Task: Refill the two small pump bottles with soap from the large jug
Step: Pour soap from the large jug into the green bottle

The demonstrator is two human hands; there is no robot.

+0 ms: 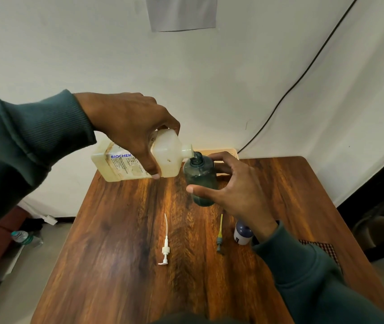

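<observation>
My left hand (130,127) grips the large cream jug (163,160) and holds it tipped on its side, spout to the right. The spout touches the open mouth of a small blue-green clear bottle (201,176), which stands on the wooden table (116,230). My right hand (230,183) is wrapped around that bottle from the right. A second small bottle, white with a dark blue top (242,232), stands near my right wrist, partly hidden by it. Two removed pumps lie on the table: a white pump (165,249) and a yellow-and-grey pump (219,237).
A checked cloth (321,249) lies at the table's right edge. A pale wooden object (223,151) sits at the far edge against the white wall. A black cable (303,76) runs down the wall. A water bottle (24,237) lies on the floor, left.
</observation>
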